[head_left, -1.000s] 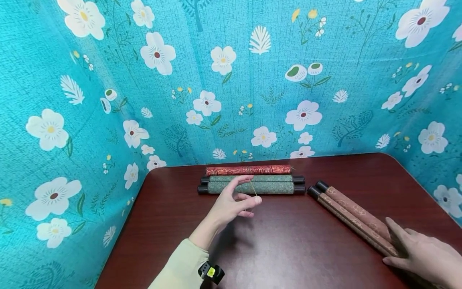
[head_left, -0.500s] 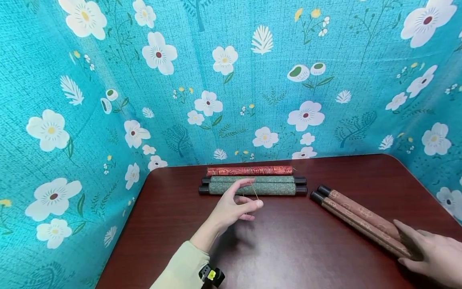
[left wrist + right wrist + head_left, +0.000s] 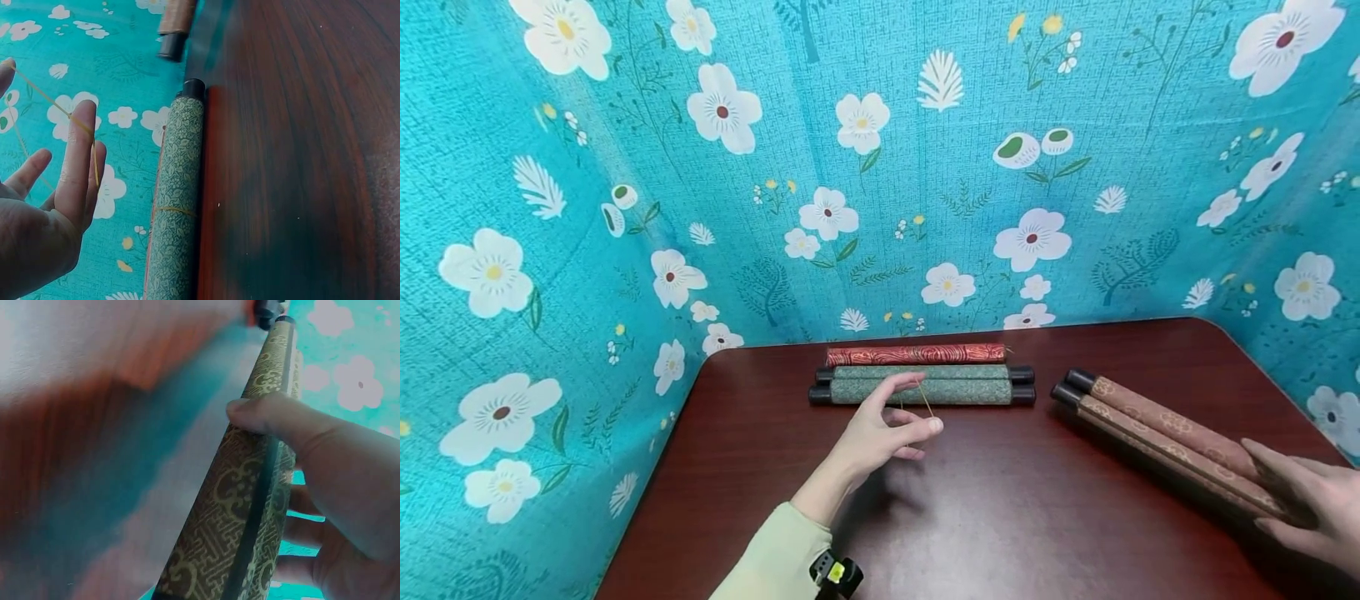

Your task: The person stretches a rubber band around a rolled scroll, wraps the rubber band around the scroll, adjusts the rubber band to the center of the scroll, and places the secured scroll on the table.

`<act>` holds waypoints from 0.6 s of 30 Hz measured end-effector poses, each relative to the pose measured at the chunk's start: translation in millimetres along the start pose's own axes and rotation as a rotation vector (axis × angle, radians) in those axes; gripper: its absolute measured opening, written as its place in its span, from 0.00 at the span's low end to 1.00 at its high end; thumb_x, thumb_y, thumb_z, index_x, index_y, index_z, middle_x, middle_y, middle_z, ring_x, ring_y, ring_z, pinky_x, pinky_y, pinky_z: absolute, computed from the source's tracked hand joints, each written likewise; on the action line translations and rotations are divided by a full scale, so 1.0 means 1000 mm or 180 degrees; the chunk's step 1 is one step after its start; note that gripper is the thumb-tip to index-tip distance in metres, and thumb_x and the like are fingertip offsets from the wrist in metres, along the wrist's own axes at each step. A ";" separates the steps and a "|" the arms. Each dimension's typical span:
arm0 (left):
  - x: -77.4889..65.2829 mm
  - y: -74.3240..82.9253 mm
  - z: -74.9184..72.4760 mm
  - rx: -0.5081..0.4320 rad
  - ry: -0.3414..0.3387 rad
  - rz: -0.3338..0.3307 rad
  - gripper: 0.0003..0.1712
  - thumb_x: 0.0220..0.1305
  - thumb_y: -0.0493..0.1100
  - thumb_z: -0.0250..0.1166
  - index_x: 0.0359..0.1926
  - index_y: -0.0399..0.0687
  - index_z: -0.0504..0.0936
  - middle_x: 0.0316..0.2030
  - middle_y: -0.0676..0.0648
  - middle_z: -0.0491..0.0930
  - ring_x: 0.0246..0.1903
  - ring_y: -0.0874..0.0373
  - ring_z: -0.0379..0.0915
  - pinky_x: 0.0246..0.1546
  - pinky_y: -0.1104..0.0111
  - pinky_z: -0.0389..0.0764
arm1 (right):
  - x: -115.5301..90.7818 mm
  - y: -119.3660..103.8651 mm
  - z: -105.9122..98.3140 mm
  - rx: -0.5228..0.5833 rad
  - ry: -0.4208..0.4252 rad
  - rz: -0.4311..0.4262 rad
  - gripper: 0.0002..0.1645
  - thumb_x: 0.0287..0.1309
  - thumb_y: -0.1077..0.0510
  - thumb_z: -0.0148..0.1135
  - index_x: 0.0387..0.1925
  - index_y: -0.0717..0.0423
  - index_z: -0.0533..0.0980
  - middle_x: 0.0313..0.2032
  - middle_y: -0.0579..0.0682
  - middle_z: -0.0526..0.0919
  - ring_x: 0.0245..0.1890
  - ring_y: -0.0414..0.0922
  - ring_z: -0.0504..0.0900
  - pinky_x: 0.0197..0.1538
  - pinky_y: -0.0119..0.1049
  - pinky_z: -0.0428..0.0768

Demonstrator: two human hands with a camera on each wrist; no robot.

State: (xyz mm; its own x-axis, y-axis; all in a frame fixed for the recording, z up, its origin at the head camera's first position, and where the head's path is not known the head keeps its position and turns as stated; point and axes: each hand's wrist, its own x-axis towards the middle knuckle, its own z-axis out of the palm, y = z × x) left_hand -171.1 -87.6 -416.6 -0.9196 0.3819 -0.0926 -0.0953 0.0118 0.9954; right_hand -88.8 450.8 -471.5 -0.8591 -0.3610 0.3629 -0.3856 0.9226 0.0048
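The right hand [image 3: 1318, 504] grips the near end of a brown, gold-patterned fabric double-roll scroll with black end caps [image 3: 1172, 425], thumb across the top, fingers round the other side. Held by that end alone, the long scroll could tip or its two rolls spread, since no tie shows on its visible part. Swung left too low, its far caps could knock the pair of green patterned fabric rolls with black ends [image 3: 958, 392] near them.

The left hand [image 3: 880, 433] has thumb and fingers spread, a thin yellow elastic band [image 3: 927, 399] stretched across them; sitting close to the fingertips, it could slip off or snap if the spread alters. That arm reaches in from the near left, palm facing right; the right one enters from the near right, the scroll slanting far-left and apparently raised off the dark red-brown wooden table [image 3: 1000, 500].

Beyond the green rolls lies a red swirl-patterned roll [image 3: 917, 354].
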 end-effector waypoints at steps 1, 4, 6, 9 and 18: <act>0.000 0.000 0.001 0.0001 -0.0002 0.0001 0.40 0.65 0.42 0.77 0.75 0.60 0.74 0.73 0.45 0.66 0.44 0.54 0.85 0.41 0.52 0.92 | 0.004 -0.002 -0.003 0.0024 0.0027 -0.0024 0.83 0.33 0.13 0.72 0.84 0.52 0.57 0.39 0.62 0.88 0.32 0.56 0.87 0.30 0.29 0.79; 0.002 0.000 0.002 0.0002 -0.0011 -0.0003 0.40 0.65 0.42 0.78 0.75 0.61 0.73 0.73 0.45 0.66 0.45 0.54 0.85 0.41 0.52 0.92 | 0.017 -0.015 -0.015 -0.0017 -0.0086 0.0038 0.87 0.21 0.33 0.92 0.84 0.51 0.58 0.42 0.63 0.88 0.34 0.56 0.87 0.29 0.38 0.82; 0.002 0.000 0.004 -0.0010 -0.0022 -0.0009 0.40 0.65 0.43 0.77 0.75 0.61 0.73 0.73 0.45 0.66 0.45 0.53 0.85 0.41 0.52 0.92 | 0.026 -0.025 -0.022 -0.0049 -0.0150 0.0062 0.84 0.21 0.40 0.94 0.83 0.50 0.61 0.45 0.61 0.89 0.36 0.54 0.87 0.30 0.39 0.82; 0.003 0.001 0.007 -0.0048 -0.0039 0.0004 0.40 0.65 0.42 0.77 0.75 0.61 0.73 0.74 0.45 0.66 0.46 0.53 0.85 0.41 0.51 0.92 | 0.039 -0.040 -0.032 -0.0083 -0.0171 0.0026 0.80 0.21 0.45 0.94 0.81 0.46 0.65 0.48 0.58 0.89 0.38 0.50 0.86 0.29 0.40 0.81; 0.004 0.004 0.010 -0.0088 -0.0015 0.0101 0.40 0.66 0.42 0.77 0.75 0.61 0.72 0.74 0.45 0.66 0.48 0.53 0.85 0.43 0.46 0.91 | 0.068 -0.069 -0.042 0.0050 -0.0130 -0.0263 0.71 0.28 0.43 0.92 0.79 0.42 0.68 0.48 0.56 0.89 0.43 0.55 0.87 0.28 0.48 0.82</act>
State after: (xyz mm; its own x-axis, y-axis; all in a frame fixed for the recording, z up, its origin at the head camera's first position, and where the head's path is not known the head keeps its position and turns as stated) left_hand -171.1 -77.2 -412.2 -0.9205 0.3859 -0.0609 -0.0768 -0.0259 0.9967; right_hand -106.3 368.3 -408.0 -0.8369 -0.4414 0.3236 -0.4609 0.8873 0.0185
